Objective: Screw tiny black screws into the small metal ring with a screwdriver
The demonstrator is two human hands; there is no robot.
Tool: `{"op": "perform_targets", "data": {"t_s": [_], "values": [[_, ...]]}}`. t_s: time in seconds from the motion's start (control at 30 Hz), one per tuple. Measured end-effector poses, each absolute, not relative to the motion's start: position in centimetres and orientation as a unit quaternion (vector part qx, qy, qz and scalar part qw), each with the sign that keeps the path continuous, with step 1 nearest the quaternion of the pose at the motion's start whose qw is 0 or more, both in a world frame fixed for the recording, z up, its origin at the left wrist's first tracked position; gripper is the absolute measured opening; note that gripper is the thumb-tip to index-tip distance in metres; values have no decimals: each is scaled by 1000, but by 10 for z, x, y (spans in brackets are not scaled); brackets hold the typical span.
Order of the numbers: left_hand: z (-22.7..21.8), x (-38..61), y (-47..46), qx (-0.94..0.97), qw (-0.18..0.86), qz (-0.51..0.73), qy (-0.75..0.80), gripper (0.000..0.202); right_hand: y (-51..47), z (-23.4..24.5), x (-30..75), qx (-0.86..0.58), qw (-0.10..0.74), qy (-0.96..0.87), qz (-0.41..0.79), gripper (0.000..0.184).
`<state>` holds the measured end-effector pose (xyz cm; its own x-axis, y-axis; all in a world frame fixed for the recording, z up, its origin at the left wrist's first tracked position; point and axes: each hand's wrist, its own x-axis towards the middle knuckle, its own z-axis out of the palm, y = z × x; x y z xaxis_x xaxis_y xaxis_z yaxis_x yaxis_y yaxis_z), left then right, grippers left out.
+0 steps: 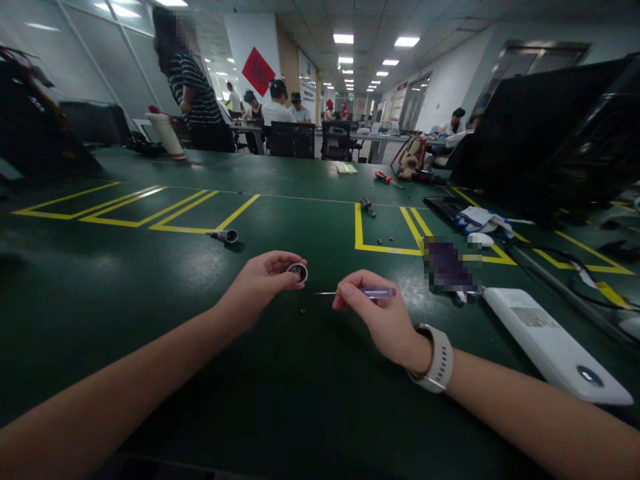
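Note:
My left hand is closed around a round metal ring-like part, its hollow opening turned toward my right side. In my right hand is a thin screwdriver with a purple translucent handle. Its slim shaft points left toward the metal part, with a gap between them. A tiny nut-like piece lies on the green tabletop just below the metal part. Farther left rests a dark cylindrical metal part with an open end.
Yellow tape marks outline areas on the table. Inside one sit another metal part and small bits. A red-handled screwdriver lies farther back. On the right are a white power bank, gloves and cables. People sit and stand beyond.

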<state>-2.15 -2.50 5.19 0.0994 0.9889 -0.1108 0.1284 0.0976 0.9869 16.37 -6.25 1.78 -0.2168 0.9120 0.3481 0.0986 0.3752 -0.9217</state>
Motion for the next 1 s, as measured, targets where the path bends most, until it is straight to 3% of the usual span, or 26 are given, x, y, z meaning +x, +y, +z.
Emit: {"op": "perform_targets", "data": {"t_s": [0.13, 0.4, 0.63, 0.8, 1.0], "values": [[52, -27, -20, 492, 556, 431, 513, 31, -49, 5, 163, -383, 449, -585, 556, 20], [49, -25, -19, 432, 609, 444, 496, 30, -48, 6, 161, -397, 408, -616, 545, 20], [51, -26, -21, 449, 612, 421, 496, 24, -53, 20, 161, -423, 364, -686, 467, 15], [49, -26, -20, 471, 605, 418, 487, 26, -63, 28, 161, -426, 324, -783, 318, 15], [46, -27, -20, 502, 570, 422, 494, 26, -67, 12, 158, -348, 401, -819, 217, 10]]}}
